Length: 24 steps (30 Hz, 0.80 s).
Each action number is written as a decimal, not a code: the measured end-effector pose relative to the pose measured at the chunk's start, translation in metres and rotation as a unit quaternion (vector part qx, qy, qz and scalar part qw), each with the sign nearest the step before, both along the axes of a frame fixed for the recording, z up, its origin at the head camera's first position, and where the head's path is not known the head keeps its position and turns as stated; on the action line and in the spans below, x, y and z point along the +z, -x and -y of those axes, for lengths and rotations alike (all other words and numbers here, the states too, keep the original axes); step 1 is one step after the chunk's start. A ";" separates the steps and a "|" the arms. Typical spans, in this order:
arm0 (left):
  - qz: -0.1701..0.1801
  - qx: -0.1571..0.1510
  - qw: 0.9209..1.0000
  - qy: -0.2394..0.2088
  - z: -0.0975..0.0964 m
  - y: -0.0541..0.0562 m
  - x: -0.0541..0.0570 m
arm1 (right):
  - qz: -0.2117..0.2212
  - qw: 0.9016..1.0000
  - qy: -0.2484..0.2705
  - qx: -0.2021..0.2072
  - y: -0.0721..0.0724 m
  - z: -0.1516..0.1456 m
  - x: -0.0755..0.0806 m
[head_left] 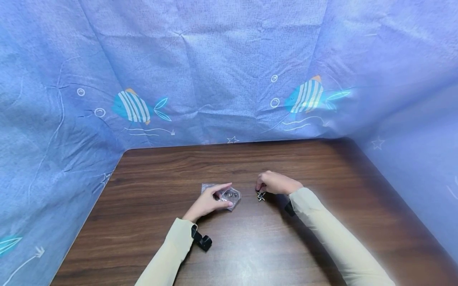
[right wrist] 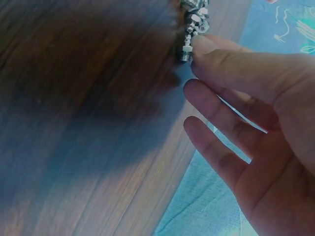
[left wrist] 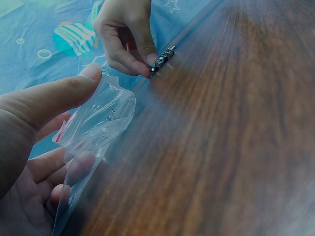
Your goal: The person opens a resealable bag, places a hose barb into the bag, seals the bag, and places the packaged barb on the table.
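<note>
My left hand [head_left: 209,203] holds a clear zip bag [left wrist: 110,118] between thumb and fingers, its mouth spread open. Through the plastic bag [head_left: 234,203] a few small metal pieces show in the head view. To the right, my right hand [head_left: 280,183] reaches down to a small pile of silver metal screws [head_left: 261,196] on the table. In the right wrist view, thumb and forefinger pinch at the edge of these screws [right wrist: 188,49], while the other fingers of the right hand [right wrist: 261,118] stay spread. Which single piece lies between the fingertips is hidden.
Both hands work above a dark wood-grain table [head_left: 161,167]. Behind it and at its sides hangs a blue cloth [head_left: 222,71] printed with striped fish. A black strap with a small device [head_left: 203,238] sits on the left wrist.
</note>
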<state>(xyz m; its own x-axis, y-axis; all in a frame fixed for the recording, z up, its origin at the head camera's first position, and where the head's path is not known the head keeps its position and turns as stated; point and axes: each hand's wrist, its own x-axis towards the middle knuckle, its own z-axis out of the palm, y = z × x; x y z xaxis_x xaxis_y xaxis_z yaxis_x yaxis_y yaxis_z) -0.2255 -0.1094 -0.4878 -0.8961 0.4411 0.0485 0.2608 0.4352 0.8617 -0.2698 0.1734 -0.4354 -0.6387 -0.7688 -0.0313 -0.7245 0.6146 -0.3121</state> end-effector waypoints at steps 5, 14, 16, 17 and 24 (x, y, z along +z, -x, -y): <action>0.008 0.001 1.000 0.002 0.000 0.000 0.001 | -0.018 1.000 -0.006 0.005 0.000 -0.001 0.000; 0.007 0.000 1.000 0.003 0.000 0.001 0.000 | -0.048 0.999 -0.023 -0.010 0.000 -0.003 -0.001; 0.009 0.000 1.000 0.004 0.000 0.001 0.000 | -0.048 0.999 -0.018 -0.007 0.001 -0.003 -0.002; 0.009 0.000 1.000 0.003 0.000 0.001 0.000 | -0.048 0.999 -0.014 -0.003 0.002 -0.003 -0.003; 0.012 0.001 1.000 0.000 0.000 0.002 -0.001 | -0.033 0.999 0.009 -0.001 0.003 -0.003 -0.002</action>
